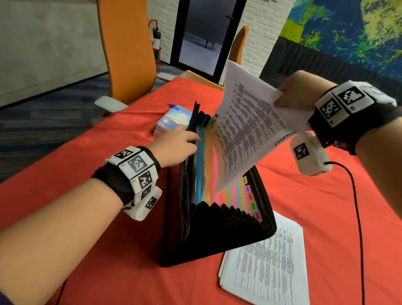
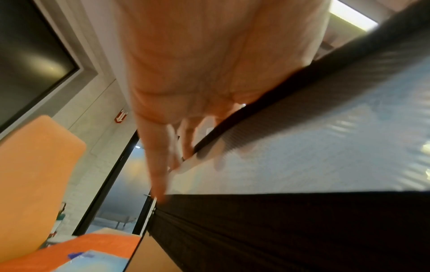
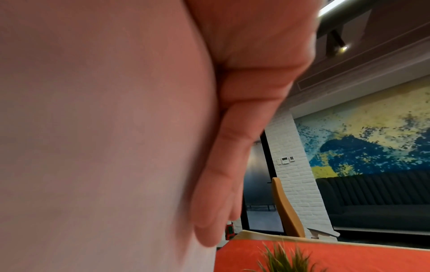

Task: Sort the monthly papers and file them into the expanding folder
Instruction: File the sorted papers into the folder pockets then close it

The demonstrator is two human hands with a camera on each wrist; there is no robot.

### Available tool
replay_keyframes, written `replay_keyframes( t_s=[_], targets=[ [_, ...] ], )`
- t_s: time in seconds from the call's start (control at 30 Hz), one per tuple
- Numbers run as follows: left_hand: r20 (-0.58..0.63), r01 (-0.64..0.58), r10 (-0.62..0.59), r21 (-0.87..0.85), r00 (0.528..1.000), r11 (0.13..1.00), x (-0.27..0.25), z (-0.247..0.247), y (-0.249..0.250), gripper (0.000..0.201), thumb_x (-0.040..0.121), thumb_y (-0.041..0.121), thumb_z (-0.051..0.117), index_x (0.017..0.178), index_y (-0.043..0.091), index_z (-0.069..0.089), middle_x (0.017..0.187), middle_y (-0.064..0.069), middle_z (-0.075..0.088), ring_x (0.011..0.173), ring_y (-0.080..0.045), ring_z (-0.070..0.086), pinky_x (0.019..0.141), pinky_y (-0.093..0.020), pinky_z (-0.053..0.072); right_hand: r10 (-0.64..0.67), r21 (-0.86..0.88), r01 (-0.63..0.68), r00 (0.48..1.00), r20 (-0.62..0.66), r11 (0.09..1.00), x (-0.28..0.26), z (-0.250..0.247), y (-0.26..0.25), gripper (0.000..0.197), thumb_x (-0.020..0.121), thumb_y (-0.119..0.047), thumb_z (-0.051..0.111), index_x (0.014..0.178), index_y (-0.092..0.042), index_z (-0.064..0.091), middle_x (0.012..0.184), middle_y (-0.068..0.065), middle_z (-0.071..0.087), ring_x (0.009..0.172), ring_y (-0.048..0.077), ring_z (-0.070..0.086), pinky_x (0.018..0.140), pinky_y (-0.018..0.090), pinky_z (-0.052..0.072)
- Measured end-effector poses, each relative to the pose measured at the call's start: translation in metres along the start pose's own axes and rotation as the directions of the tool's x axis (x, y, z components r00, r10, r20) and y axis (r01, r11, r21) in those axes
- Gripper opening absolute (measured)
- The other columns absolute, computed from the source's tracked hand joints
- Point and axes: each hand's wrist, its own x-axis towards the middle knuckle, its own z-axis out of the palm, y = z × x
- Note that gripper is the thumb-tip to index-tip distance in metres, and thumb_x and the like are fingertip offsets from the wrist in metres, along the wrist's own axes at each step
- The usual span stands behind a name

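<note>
Head view reads "NOV" on a green tab (image 1: 253, 207) of the black folder (image 1: 214, 230), which stands open mid-surface (image 1: 337, 216) with colored dividers; "HR" marks the stack (image 1: 266, 278) at 5 o'clock. Right hand (image 1: 294, 94) pinches a printed sheet (image 1: 249, 130) above the pockets; left hand (image 1: 175, 147) grips the folder's edge. Right wrist alone shows a plant (image 3: 282, 257).

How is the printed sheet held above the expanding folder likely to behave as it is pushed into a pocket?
Probably floppy: the printed sheet, pinched at one edge by the right hand, already curves. Likely light, since one hand lifts it. It may buckle against the expanding folder dividers.
</note>
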Motion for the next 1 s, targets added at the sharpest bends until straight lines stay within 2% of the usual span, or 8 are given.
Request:
replay_keyframes(
  t_s=[0.13, 0.3, 0.53, 0.67, 0.73, 0.8, 0.9, 1.0],
  targets=[
    [0.04, -0.126, 0.12, 0.299, 0.992, 0.946, 0.0, -0.009, 0.006, 0.06, 0.083, 0.014, 0.05, 0.138, 0.036, 0.039, 0.158, -0.002, -0.001, 0.145, -0.024, -0.007, 0.116, -0.051, 0.004, 0.002, 0.003, -0.002, 1.0, -0.02, 1.0, -0.002, 0.003, 0.003, 0.031, 0.083, -0.02, 0.061, 0.103, 0.003, 0.066, 0.102, 0.02, 0.064, 0.092, 0.032, 0.059, 0.082, 0.036, 0.047],
    [0.282, -0.269, 0.144, 0.479, 0.949, 0.836, 0.006, -0.01, 0.016, 0.064, 0.083, 0.004, 0.042, 0.132, 0.046, 0.045, 0.158, 0.0, -0.003, 0.143, -0.024, -0.02, 0.111, -0.061, -0.012, 0.006, 0.069, -0.005, 1.0, -0.01, 0.998, -0.009, 0.01, -0.011, 0.03, 0.084, -0.018, 0.059, 0.104, 0.005, 0.064, 0.096, 0.019, 0.062, 0.087, 0.032, 0.057, 0.07, 0.031, 0.041],
    [0.337, -0.268, 0.099, 0.501, 0.936, 0.823, 0.008, -0.008, 0.012, 0.038, 0.092, 0.015, 0.039, 0.106, 0.036, 0.066, 0.157, 0.0, 0.012, 0.145, -0.023, -0.007, 0.114, -0.059, -0.003, -0.041, 0.113, 0.034, 0.997, 0.059, 0.993, -0.033, 0.052, -0.047, 0.025, 0.089, -0.01, 0.047, 0.104, 0.004, 0.062, 0.091, 0.017, 0.055, 0.093, 0.032, 0.057, 0.066, 0.028, 0.035],
    [0.316, -0.268, 0.101, 0.543, 0.943, 0.796, 0.011, -0.007, 0.001, 0.03, 0.096, 0.027, 0.04, 0.115, 0.032, 0.063, 0.152, 0.003, 0.026, 0.144, -0.021, 0.006, 0.116, -0.047, 0.007, -0.073, 0.194, 0.05, 0.991, 0.112, 0.98, -0.051, 0.08, -0.058, 0.025, 0.092, -0.014, 0.047, 0.105, 0.003, 0.06, 0.1, 0.017, 0.062, 0.088, 0.028, 0.058, 0.063, 0.025, 0.038],
    [0.275, -0.244, 0.11, 0.521, 0.955, 0.818, 0.01, -0.007, -0.002, 0.031, 0.094, 0.029, 0.045, 0.118, 0.023, 0.063, 0.148, -0.002, 0.035, 0.14, -0.023, 0.02, 0.115, -0.043, 0.016, -0.106, 0.31, 0.019, 0.958, 0.266, 0.95, -0.063, 0.098, -0.062, 0.03, 0.095, -0.028, 0.046, 0.106, -0.001, 0.055, 0.092, 0.01, 0.064, 0.072, 0.019, 0.062, 0.056, 0.025, 0.044],
    [0.29, -0.241, 0.097, 0.518, 0.952, 0.821, 0.008, -0.009, -0.001, 0.031, 0.089, 0.03, 0.045, 0.105, 0.022, 0.07, 0.139, 0.004, 0.048, 0.139, -0.02, 0.024, 0.112, -0.041, 0.021, -0.145, 0.432, -0.048, 0.903, 0.403, 0.9, -0.075, 0.112, -0.063, 0.038, 0.095, -0.035, 0.045, 0.105, 0.001, 0.054, 0.087, 0.009, 0.069, 0.067, 0.017, 0.068, 0.061, 0.031, 0.055],
    [0.277, -0.113, -0.005, 0.409, 0.961, 0.905, 0.005, -0.015, 0.003, 0.045, 0.073, 0.044, 0.036, 0.079, 0.023, 0.075, 0.117, 0.01, 0.062, 0.133, -0.012, 0.029, 0.107, -0.04, 0.022, -0.241, 0.459, 0.068, 0.912, 0.331, 0.886, -0.085, 0.125, -0.056, 0.029, 0.093, -0.026, 0.051, 0.115, -0.007, 0.054, 0.086, 0.002, 0.067, 0.065, 0.012, 0.064, 0.06, 0.023, 0.051],
    [0.2, -0.067, -0.043, 0.514, 0.979, 0.855, 0.003, -0.016, 0.013, 0.05, 0.089, 0.045, 0.037, 0.066, 0.016, 0.07, 0.096, 0.0, 0.063, 0.12, -0.019, 0.042, 0.11, -0.048, 0.013, -0.306, 0.545, 0.106, 0.906, 0.291, 0.832, -0.09, 0.127, -0.041, 0.031, 0.091, -0.023, 0.055, 0.121, -0.018, 0.053, 0.08, -0.006, 0.061, 0.064, 0.003, 0.056, 0.056, 0.015, 0.042]
  ],
)
